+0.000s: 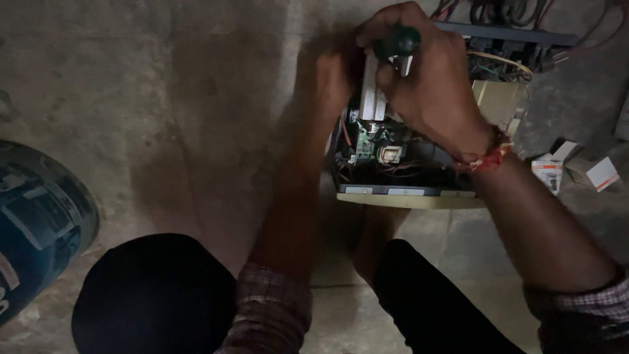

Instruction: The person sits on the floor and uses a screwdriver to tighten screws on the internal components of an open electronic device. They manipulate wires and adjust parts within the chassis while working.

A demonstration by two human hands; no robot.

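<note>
An opened electrical unit [406, 190] with a cream base and dark case stands on the concrete floor, its circuit board [367, 141], wires and a small transformer [391, 154] exposed. My right hand [432, 85] is wrapped around the dark round handle of a screwdriver [397, 42], held upright over a silvery metal heat sink [373, 98] inside the unit. My left hand [334, 75] rests against the unit's left side by the heat sink; its fingers are in shadow. A red thread bracelet [488, 157] circles my right wrist.
A blue cylindrical container [39, 223] lies at the left edge. Small white and orange cardboard boxes [576, 172] lie on the floor to the right. Another device with red and dark wires [511, 26] sits behind the unit. My dark-trousered knees [157, 295] fill the bottom.
</note>
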